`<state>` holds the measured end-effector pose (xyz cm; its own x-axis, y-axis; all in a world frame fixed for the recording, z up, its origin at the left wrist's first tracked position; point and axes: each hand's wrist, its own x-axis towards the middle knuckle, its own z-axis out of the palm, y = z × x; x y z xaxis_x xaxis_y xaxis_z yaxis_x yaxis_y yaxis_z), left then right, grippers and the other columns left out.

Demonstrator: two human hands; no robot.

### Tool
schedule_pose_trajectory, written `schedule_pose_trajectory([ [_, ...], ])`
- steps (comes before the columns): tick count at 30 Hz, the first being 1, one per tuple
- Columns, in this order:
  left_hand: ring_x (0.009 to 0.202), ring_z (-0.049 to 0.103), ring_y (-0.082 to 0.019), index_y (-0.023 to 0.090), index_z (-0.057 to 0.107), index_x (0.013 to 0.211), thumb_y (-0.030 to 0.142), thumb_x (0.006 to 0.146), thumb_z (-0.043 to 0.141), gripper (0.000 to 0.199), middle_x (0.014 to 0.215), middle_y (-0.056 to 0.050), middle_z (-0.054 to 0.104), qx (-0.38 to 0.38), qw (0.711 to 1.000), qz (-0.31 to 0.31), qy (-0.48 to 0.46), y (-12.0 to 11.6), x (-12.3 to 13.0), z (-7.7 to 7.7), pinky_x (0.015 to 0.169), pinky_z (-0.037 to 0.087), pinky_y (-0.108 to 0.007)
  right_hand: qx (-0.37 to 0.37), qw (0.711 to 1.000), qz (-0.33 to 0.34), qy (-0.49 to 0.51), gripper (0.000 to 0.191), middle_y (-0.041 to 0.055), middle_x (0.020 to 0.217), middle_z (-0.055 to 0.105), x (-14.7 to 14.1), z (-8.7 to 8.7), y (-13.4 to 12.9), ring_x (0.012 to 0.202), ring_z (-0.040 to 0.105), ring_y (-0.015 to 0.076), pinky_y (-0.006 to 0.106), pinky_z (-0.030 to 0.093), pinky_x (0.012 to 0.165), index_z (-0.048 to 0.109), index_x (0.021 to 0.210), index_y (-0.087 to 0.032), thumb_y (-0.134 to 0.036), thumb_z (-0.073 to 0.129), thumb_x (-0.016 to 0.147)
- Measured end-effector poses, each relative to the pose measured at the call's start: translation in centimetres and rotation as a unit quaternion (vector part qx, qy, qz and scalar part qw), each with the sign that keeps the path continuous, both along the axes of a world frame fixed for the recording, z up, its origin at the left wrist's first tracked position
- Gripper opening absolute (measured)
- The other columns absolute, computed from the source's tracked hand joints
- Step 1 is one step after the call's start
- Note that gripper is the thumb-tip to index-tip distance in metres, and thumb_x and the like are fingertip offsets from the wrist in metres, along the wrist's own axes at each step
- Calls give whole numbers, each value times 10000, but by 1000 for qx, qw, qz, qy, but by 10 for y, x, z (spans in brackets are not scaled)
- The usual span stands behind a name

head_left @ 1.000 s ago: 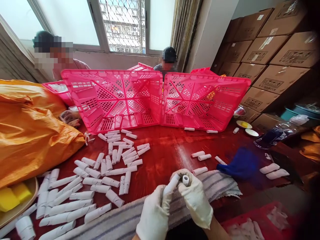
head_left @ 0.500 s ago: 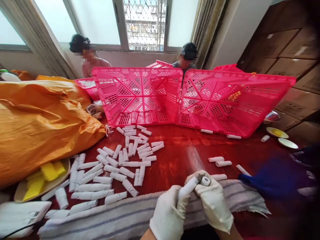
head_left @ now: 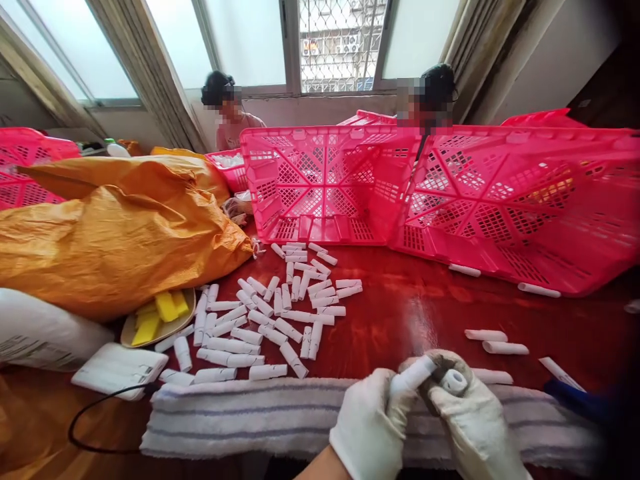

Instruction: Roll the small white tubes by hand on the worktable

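Both my hands wear whitish gloves and are close together above a striped towel [head_left: 240, 417]. My left hand [head_left: 373, 417] is closed around a white tube [head_left: 413, 377], whose far end meets the fingers of the other hand. In my right hand [head_left: 473, 413] is a second white piece [head_left: 454, 381], its round holed end facing up. Dark smudges mark the right glove's fingertips. Many white tubes [head_left: 233, 345] lie scattered on the red table [head_left: 380, 313] left of my hands, and a few white tubes [head_left: 505, 348] lie to the right.
Two pink crates [head_left: 325, 187] lie on their sides across the back. Left are an orange sack [head_left: 125, 240], a tray [head_left: 191, 319] with yellow blocks [head_left: 165, 308], a white box [head_left: 120, 370] and a black cable. Two people sit behind the crates. Dark blue cloth [head_left: 575, 400] lies right.
The view has swung left, so everything appears further right, and more of the sack and a white bag show at left. Both hands keep their hold, with the tube still between them.
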<state>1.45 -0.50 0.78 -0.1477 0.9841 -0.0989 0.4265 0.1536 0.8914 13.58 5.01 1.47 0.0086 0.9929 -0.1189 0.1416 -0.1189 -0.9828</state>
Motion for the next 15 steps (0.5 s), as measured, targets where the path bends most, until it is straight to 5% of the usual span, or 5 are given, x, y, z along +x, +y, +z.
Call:
schedule_pose_trajectory([
  [3, 725, 610, -157, 196, 618, 945, 483, 924, 399, 361, 821, -28, 680, -6, 997, -8, -72, 5, -10, -4, 667, 452, -254, -15, 999, 20, 20, 360, 46, 790, 670, -1, -2, 1, 743, 628, 217, 321, 538, 698, 632, 854, -203, -439, 750, 610],
  [10, 774, 536, -161, 191, 602, 913, 404, 904, 461, 255, 837, -23, 607, 46, 998, -13, -29, 4, -24, -14, 741, 404, -283, 6, 997, 75, 0, 330, 7, 701, 580, 0, -4, 8, 653, 511, 147, 258, 452, 624, 667, 798, -188, -498, 709, 690],
  [13, 548, 399, -93, 174, 557, 856, 536, 876, 467, 374, 640, 43, 463, -56, 974, -47, -213, 2, -27, -9, 533, 325, -225, 23, 996, 89, 19, 285, -15, 654, 522, 1, 1, 10, 608, 452, 125, 240, 411, 574, 641, 717, -190, -466, 708, 695],
  [15, 443, 251, -54, 177, 492, 810, 622, 811, 513, 446, 562, 86, 343, -148, 907, -89, -384, 3, -30, -7, 437, 203, -200, 37, 993, 112, 23, 275, -17, 643, 511, 3, 5, 11, 599, 442, 123, 239, 402, 567, 617, 669, -189, -449, 701, 704],
])
